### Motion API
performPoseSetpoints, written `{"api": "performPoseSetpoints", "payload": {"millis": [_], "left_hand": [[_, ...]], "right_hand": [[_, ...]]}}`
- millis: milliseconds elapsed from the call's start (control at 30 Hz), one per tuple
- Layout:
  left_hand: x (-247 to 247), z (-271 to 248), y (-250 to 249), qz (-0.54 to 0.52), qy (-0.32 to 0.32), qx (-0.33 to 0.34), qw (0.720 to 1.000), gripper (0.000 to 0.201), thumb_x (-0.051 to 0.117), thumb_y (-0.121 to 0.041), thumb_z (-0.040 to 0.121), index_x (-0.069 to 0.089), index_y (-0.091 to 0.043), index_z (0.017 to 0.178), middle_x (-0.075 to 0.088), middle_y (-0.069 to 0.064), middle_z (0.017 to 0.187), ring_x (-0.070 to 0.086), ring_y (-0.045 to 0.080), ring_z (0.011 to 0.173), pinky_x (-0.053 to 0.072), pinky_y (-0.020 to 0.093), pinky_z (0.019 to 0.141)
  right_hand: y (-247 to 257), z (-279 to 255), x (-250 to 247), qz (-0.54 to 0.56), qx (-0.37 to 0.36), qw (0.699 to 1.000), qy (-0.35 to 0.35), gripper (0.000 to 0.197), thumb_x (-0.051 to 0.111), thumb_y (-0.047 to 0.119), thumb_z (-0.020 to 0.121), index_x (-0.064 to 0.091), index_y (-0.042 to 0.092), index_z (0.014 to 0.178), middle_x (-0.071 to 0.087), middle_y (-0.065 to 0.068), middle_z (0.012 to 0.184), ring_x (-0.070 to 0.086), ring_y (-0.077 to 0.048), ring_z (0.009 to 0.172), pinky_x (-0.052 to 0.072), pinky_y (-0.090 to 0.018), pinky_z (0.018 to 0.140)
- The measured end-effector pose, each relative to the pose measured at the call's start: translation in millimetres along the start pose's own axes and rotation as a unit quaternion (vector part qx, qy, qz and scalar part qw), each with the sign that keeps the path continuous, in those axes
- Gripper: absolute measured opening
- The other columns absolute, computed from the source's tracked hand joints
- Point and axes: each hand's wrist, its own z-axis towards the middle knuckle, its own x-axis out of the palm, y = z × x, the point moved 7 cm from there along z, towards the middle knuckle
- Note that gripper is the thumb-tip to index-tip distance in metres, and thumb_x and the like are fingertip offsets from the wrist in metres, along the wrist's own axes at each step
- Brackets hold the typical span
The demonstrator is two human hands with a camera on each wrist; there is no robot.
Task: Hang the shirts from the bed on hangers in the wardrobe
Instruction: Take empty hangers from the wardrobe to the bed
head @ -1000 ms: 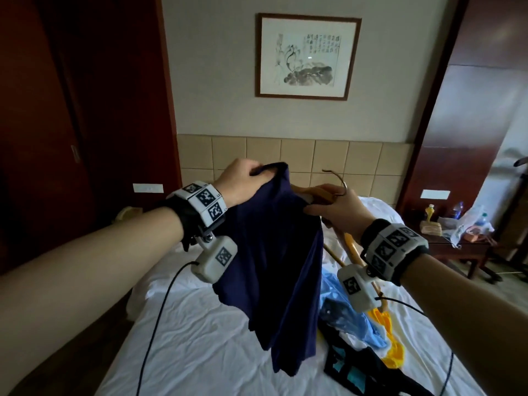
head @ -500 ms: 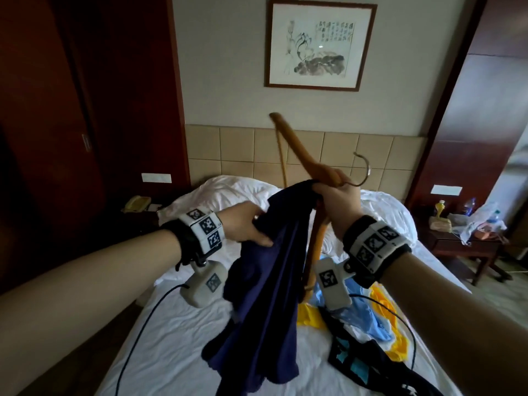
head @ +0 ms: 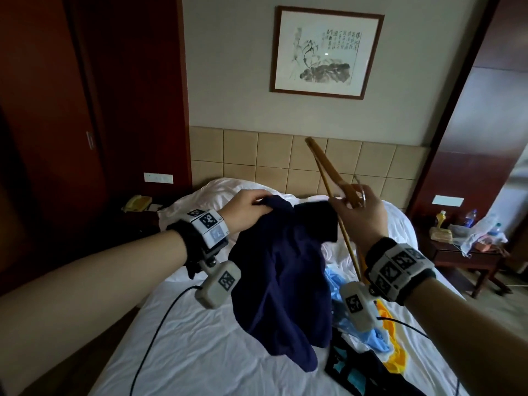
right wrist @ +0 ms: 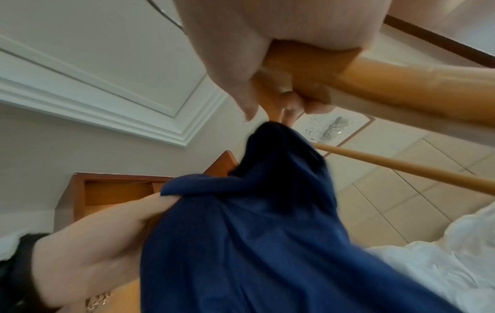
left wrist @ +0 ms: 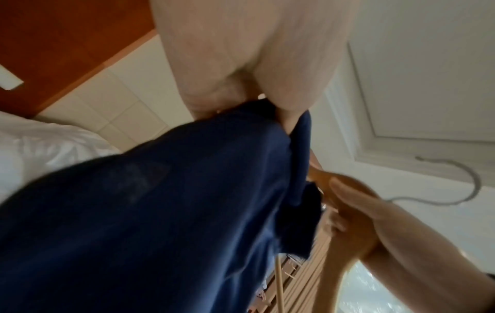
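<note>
The left hand (head: 245, 207) grips the top edge of a navy shirt (head: 283, 270), which hangs above the bed (head: 200, 352). The right hand (head: 358, 221) is closed round a wooden hanger (head: 328, 170), tilted up, and also pinches the shirt's other corner.

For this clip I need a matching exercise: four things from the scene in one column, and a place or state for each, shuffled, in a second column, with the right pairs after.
Column 1
1. navy shirt
2. wooden hanger
3. light blue garment
4. framed picture

Column 2
A. hung on the wall above the headboard
B. gripped by the right hand, tilted up, metal hook by the fingers
C. lying on the bed beside a yellow garment
D. held up off the bed, its top edge pinched by the left hand

Pairs: 1-D, 2-B, 3-C, 4-A
</note>
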Motion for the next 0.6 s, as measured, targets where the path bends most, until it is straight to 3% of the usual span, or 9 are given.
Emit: {"api": "performPoseSetpoints", "payload": {"millis": [100, 200, 267, 333, 400, 500, 567, 600], "left_hand": [[17, 4, -26, 0.022, 0.040, 0.053, 0.998, 0.029, 0.057, 0.006, 0.090, 0.069, -0.015, 0.106, 0.068, -0.011, 0.093, 0.062, -0.015, 0.080, 0.045, 0.007, 0.082], [26, 7, -43, 0.058, 0.057, 0.093, 0.992, 0.035, 0.058, 0.006, 0.087, 0.071, -0.016, 0.109, 0.069, -0.011, 0.100, 0.063, -0.005, 0.094, 0.047, 0.016, 0.095], [21, 4, -51, 0.059, 0.040, 0.091, 0.993, 0.028, 0.061, 0.001, 0.089, 0.068, -0.015, 0.112, 0.065, -0.018, 0.091, 0.061, -0.008, 0.085, 0.044, 0.004, 0.080], [15, -1, -48, 0.041, 0.026, 0.086, 0.995, 0.020, 0.068, -0.007, 0.089, 0.064, -0.015, 0.107, 0.060, -0.019, 0.081, 0.059, -0.007, 0.071, 0.041, 0.001, 0.064], [13, -7, -35, 0.109, 0.068, 0.080, 0.988, 0.020, 0.078, -0.019, 0.082, 0.065, -0.017, 0.097, 0.059, -0.018, 0.075, 0.057, -0.009, 0.066, 0.040, 0.004, 0.063], [16, -17, 13, 0.263, 0.198, 0.014, 0.944, 0.028, 0.080, -0.030, 0.078, 0.061, -0.013, 0.067, 0.058, -0.006, 0.062, 0.052, 0.001, 0.056, 0.043, 0.021, 0.059], [6, -21, 37, 0.288, 0.212, -0.018, 0.934, 0.039, 0.077, -0.028, 0.082, 0.052, -0.009, 0.059, 0.051, -0.002, 0.055, 0.047, 0.001, 0.048, 0.038, 0.019, 0.055], [-1, -20, 44, 0.269, 0.195, -0.018, 0.943, 0.036, 0.074, -0.027, 0.085, 0.055, -0.005, 0.063, 0.056, 0.002, 0.058, 0.050, 0.001, 0.051, 0.042, 0.020, 0.059]], "right_hand": [[18, -10, 15, 0.090, -0.036, 0.993, 0.068, 0.039, 0.083, 0.014, 0.077, 0.063, 0.019, 0.109, 0.073, 0.009, 0.089, 0.068, -0.001, 0.077, 0.048, -0.012, 0.067], [19, -17, 38, 0.058, -0.057, 0.989, 0.123, 0.036, 0.082, 0.009, 0.073, 0.063, 0.032, 0.094, 0.071, 0.016, 0.073, 0.063, 0.002, 0.064, 0.051, -0.023, 0.065], [14, -16, 45, 0.054, -0.035, 0.990, 0.124, 0.030, 0.076, 0.007, 0.076, 0.064, 0.030, 0.091, 0.066, 0.011, 0.066, 0.059, -0.001, 0.056, 0.049, -0.027, 0.059], [10, -15, 48, 0.058, -0.019, 0.992, 0.113, 0.024, 0.069, 0.008, 0.078, 0.065, 0.027, 0.093, 0.064, 0.009, 0.065, 0.058, -0.008, 0.056, 0.045, -0.028, 0.059], [12, -15, 48, 0.059, -0.025, 0.993, 0.101, 0.024, 0.067, 0.012, 0.076, 0.064, 0.031, 0.090, 0.063, 0.009, 0.066, 0.059, -0.014, 0.061, 0.047, -0.032, 0.061], [22, -14, 45, 0.063, -0.041, 0.994, 0.081, 0.032, 0.063, 0.010, 0.073, 0.060, 0.040, 0.083, 0.062, 0.009, 0.066, 0.059, -0.019, 0.061, 0.052, -0.038, 0.063], [25, -10, 39, 0.072, -0.047, 0.994, 0.069, 0.036, 0.062, 0.003, 0.076, 0.058, 0.038, 0.082, 0.059, 0.010, 0.064, 0.056, -0.017, 0.058, 0.051, -0.037, 0.060], [24, -8, 37, 0.071, -0.049, 0.994, 0.066, 0.035, 0.063, 0.002, 0.077, 0.058, 0.036, 0.083, 0.059, 0.011, 0.064, 0.055, -0.015, 0.057, 0.049, -0.036, 0.059]]}}
